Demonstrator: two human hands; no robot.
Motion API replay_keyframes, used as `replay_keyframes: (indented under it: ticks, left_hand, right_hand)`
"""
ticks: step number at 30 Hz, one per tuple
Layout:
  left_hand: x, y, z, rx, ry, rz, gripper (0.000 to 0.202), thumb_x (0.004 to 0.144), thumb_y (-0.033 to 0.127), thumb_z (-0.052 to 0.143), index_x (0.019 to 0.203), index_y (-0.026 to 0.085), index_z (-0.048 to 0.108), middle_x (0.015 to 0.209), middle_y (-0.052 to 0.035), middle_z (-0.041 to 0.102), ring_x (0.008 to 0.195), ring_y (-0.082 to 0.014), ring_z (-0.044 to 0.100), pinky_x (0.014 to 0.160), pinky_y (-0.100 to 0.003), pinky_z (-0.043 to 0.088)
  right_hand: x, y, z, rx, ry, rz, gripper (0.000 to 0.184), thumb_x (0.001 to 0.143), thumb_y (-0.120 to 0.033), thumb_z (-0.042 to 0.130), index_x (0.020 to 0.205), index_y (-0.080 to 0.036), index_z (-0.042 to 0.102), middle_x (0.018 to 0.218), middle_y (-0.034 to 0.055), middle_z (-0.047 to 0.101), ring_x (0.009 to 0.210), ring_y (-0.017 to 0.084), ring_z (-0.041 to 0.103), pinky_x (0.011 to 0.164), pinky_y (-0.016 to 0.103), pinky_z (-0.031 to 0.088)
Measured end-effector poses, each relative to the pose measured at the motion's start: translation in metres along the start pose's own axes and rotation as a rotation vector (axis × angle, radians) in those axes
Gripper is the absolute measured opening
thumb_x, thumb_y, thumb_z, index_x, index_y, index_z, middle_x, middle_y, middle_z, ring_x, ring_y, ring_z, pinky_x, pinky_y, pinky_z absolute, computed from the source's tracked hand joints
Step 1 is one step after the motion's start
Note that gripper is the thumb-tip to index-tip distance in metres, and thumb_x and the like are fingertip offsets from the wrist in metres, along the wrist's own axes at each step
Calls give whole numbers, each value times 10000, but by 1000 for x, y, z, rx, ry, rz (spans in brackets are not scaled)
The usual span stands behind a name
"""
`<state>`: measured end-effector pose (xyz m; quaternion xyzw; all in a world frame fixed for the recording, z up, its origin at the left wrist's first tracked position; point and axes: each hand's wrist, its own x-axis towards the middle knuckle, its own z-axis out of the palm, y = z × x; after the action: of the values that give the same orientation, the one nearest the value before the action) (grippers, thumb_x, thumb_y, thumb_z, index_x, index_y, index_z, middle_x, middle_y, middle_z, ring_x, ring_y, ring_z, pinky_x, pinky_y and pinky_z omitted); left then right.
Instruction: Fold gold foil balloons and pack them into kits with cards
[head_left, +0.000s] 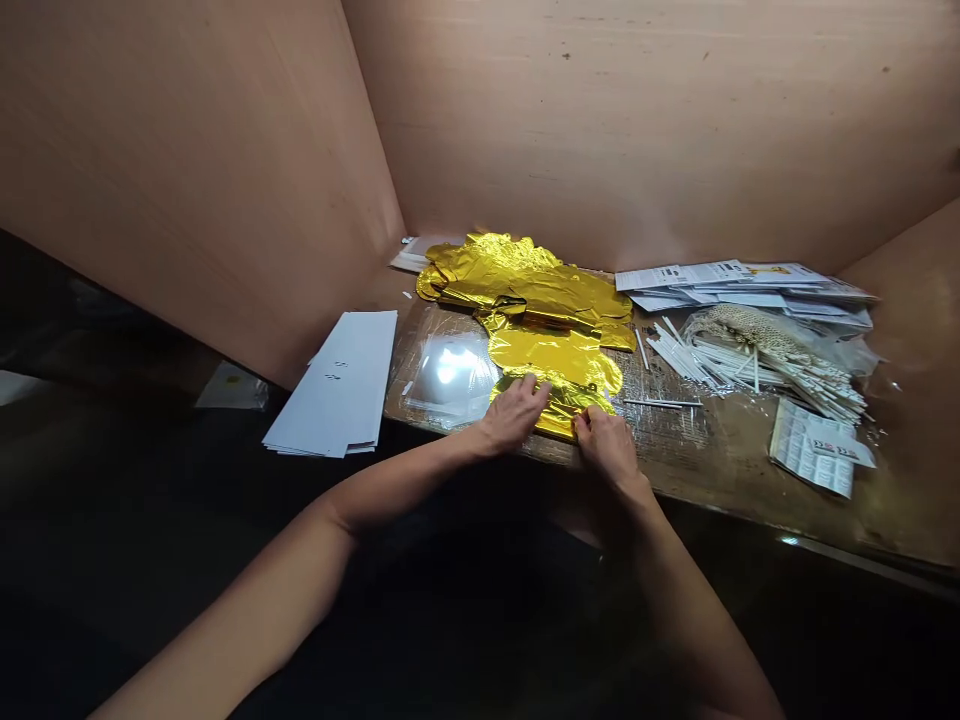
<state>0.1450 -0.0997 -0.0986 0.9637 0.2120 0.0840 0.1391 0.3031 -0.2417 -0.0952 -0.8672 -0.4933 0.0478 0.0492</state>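
A gold foil balloon point(555, 358), flat and partly folded, lies at the table's front edge. My left hand point(516, 412) rests on the balloon's near left part, its fingers stretched over the foil. At the near right corner, my right hand point(609, 440) pinches the folded edge between thumb and fingers. Directly behind lies a pile of more flat gold foil balloons point(517, 270), overlapping the far end of this one.
Clear plastic bags point(450, 375) lie left of the foil, beside white paper sheets point(337, 385) overhanging the edge. Right are white sticks point(697, 365), a plastic bag of sticks point(780, 340), printed packets point(735, 280) and a printed leaflet point(810, 450). Wooden panels point(600, 130) enclose the table.
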Motion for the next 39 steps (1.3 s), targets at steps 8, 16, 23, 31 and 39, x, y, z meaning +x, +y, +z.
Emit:
replay_keyframes:
  ticks: [8,16,23,31,39]
  left_hand:
    - [-30,-19,11,-26,-12,328,649,1006,653,565,1444,176,600,1574,-167,558,1435,-352,517,1150,-492,439]
    - [-54,-27,5,-28,-61,467,448,1009,341,637,1426,179,620,1484,-160,636,1274,-304,598,1047,-443,490]
    - [-3,-39,-17,-314,-120,-7,240,1037,258,529,1020,168,751,947,-89,760,888,-224,692,837,-328,544]
    - [-57,7,4,-1203,39,-357,339,975,476,671,1040,145,702,903,-91,753,839,-194,725,854,-365,599]
    - [-94,21,16,-1612,47,-454,483,858,560,793,1035,114,738,1009,-89,760,901,-202,701,890,-331,556]
  right_hand:
    - [-22,7,1,2,280,-303,255,1072,-352,529,1143,-158,680,1127,193,766,1068,333,676,917,418,402]
    - [-44,6,1,-66,84,-715,343,1046,-291,597,1359,-153,614,1443,202,672,1314,358,603,1004,456,416]
    - [33,8,-26,378,-312,-284,159,943,-266,585,837,-208,688,765,52,693,746,214,605,719,306,383]
    - [48,3,-23,665,-443,-133,440,897,-587,566,674,-208,577,564,-8,513,540,149,459,528,278,345]
    - [-77,-31,8,1318,-282,118,455,871,-619,797,1063,-218,706,964,76,761,829,242,693,734,347,577]
